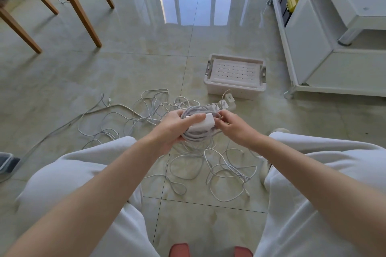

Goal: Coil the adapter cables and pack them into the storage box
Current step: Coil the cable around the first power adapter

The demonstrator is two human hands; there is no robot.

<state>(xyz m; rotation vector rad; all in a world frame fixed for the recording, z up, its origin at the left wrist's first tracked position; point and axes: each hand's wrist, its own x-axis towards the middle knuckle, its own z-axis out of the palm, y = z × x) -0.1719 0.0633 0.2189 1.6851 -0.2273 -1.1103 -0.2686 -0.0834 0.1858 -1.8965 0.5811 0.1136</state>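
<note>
Left hand grips coil; storage box well apart.

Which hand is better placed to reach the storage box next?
Right, probably. The storage box lies ahead to the right, nearer the right hand, which only pinches the coiled cable at its edge. The left hand grips that cable and its adapter.

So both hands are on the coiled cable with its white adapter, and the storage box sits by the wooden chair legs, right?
No. The head view shows the left hand and right hand on the coiled cable with its white adapter, but the storage box sits by the white cabinet on the right, far from the chair legs.
</note>
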